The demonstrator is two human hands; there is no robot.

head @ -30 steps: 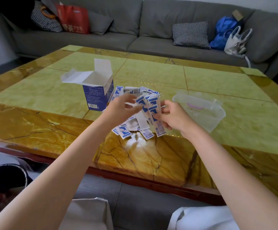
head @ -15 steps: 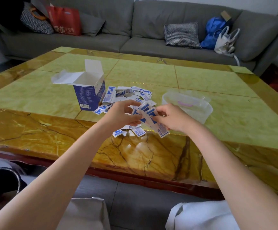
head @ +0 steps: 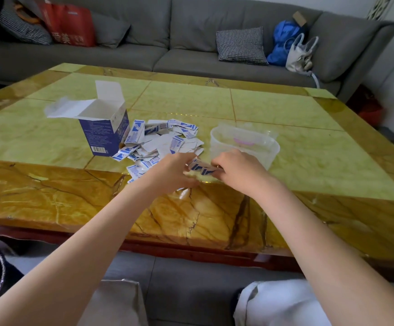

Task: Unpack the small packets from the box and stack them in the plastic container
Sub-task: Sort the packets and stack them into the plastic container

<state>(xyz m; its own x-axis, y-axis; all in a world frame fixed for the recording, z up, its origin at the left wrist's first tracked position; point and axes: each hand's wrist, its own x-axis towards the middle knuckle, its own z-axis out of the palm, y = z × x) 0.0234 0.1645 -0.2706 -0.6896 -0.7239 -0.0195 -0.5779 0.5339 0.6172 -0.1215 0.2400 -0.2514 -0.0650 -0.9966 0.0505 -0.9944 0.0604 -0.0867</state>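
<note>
box [head: 104,135]: blue, white inside
packets [head: 165,140]: white, blue print
container [head: 245,144]: clear
table [head: 285,109]: yellow-green, amber marbling
cushion [head: 240,45]: black-white houndstooth

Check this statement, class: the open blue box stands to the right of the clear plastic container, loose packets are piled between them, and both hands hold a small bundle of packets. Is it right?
One detail is wrong. In the head view the blue box stands left of the plastic container, not right. The loose packets do lie between them, and the left hand and right hand hold a small bundle.

One box [head: 104,131], one plastic container [head: 245,147], packets [head: 163,142] too many to count, two hands.
</note>
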